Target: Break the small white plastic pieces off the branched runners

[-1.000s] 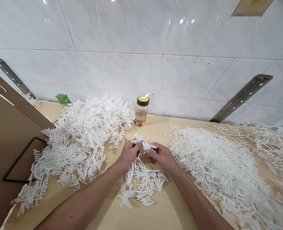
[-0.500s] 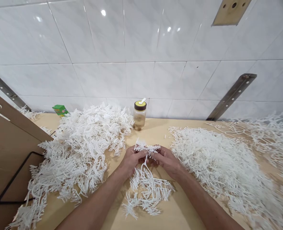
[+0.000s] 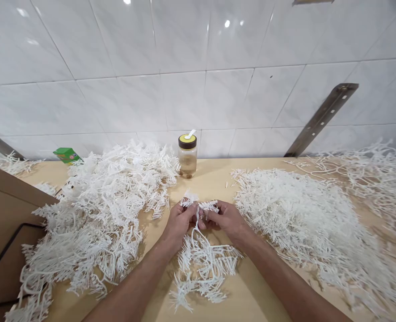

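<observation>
Between my two hands is a white plastic branch point(image 3: 209, 257) with many fine, needle-like sprigs. My left hand point(image 3: 181, 219) is closed, thumb and fingers pinching the branch near its upper stem. My right hand point(image 3: 226, 219) is closed too, gripping a small white sprig point(image 3: 208, 205) at the top of that stem. The fingertips of both hands nearly meet there, and some are hidden behind the stem. Below the hands, the forked lower part of the branch spreads over the tan table point(image 3: 157, 295).
A big heap of white sprigs point(image 3: 107, 205) lies left, a flatter heap of loose pieces point(image 3: 305, 214) right. Bare white stems point(image 3: 379, 179) lie far right. A lidded jar point(image 3: 187, 161), a green box point(image 3: 67, 154) and a cardboard box point(image 3: 6, 214) stand around; a metal bracket point(image 3: 322, 120) leans by the wall.
The camera view has shifted a little to the right and down. My hands stay together on the branch, and the right hand's fingers have moved slightly along the top sprig.
</observation>
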Available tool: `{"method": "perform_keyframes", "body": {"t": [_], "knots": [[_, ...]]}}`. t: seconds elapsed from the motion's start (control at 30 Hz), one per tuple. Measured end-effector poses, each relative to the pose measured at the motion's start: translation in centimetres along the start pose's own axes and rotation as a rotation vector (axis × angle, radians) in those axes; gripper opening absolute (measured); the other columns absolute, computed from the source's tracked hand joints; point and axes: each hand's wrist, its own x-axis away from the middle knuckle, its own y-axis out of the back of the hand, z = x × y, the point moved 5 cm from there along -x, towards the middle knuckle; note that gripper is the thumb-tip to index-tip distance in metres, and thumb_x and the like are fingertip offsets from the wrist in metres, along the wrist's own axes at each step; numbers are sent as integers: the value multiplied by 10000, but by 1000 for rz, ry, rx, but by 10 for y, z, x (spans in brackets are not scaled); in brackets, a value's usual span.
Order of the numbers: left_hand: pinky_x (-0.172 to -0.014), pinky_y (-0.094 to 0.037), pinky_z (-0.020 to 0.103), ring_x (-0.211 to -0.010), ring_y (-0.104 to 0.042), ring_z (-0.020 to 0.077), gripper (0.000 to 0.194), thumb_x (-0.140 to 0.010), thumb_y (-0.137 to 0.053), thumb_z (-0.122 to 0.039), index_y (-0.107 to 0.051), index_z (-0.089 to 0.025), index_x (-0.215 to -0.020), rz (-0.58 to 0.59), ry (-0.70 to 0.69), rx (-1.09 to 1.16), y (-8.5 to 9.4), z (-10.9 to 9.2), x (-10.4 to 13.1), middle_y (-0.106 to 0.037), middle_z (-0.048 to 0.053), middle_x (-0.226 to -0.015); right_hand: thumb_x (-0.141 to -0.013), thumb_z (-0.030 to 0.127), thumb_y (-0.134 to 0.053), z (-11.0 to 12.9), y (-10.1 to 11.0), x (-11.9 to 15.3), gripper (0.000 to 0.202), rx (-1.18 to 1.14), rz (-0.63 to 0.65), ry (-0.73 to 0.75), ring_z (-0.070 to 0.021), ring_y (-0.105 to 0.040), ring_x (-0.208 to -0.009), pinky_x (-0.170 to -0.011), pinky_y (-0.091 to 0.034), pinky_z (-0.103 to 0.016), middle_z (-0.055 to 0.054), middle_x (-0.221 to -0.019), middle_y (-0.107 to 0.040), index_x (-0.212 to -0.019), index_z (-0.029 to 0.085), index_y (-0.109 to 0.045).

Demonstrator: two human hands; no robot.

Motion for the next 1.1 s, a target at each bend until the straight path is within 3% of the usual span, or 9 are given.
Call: {"method": "perform_keyframes", "body": {"t": [0.1, 0.17, 0.3, 0.5, 0.7, 0.97, 1.1], "knots": [[-358, -254, 206, -305, -364, 83, 378, -780, -650, -515, -589, -159, -666, -70, 6, -99, 5, -2, -2, -480, -33, -364, -734, 451, -731, -6, 2, -1, 275, 67, -16, -14, -178, -623, -565, -544, -493, -288, -26, -619, -685, -737, 182, -673], [-364, -199, 200, -313, -303, 61, 320, -752, -661, -421, -530, -174, -598, -94, -43, -112, 7, -6, -3, -407, -63, -344, -732, 433, -740, -8, 2, -1, 258, 29, 0, -24, -174, -627, -556, -553, -510, -295, -20, -626, -686, -744, 188, -660], [-399, -169, 206, -372, -273, 48, 164, -597, -613, -178, -462, -178, -533, 1, -107, -102, 1, -13, -1, -379, -74, -380, -735, 450, -758, -7, 0, 0, 292, -67, 9, -38, -160, -638, -557, -557, -519, -290, -12, -661, -695, -809, 191, -643], [-413, -181, 213, -411, -281, 51, 132, -499, -536, -118, -417, -174, -485, 73, -125, -60, 3, -12, -2, -371, -58, -417, -752, 522, -737, -6, -1, 0, 360, -91, 19, -48, -145, -631, -545, -571, -520, -286, -10, -642, -677, -800, 174, -655], [-400, -265, 217, -412, -393, 86, 131, -619, -615, -229, -513, -168, -562, 14, -4, -49, 13, -3, -7, -484, -21, -453, -739, 571, -739, -1, 3, 0, 405, -88, -32, -25, -137, -614, -536, -534, -460, -257, -2, -627, -667, -801, 179, -657], [-376, -241, 208, -359, -348, 70, 386, -760, -659, -495, -518, -175, -596, 58, 53, -126, 11, -2, -7, -448, -43, -412, -756, 642, -688, 8, 3, 3, 486, -78, -39, 3, -128, -579, -527, -509, -406, -252, -12, -625, -646, -747, 156, -685], [-377, -204, 211, -351, -282, 55, 429, -745, -665, -464, -436, -187, -509, 81, 40, -204, 8, -6, -4, -381, -56, -375, -755, 617, -700, 11, 3, 3, 451, -83, -61, 45, -124, -559, -522, -497, -397, -251, -3, -622, -632, -755, 168, -671]]}}
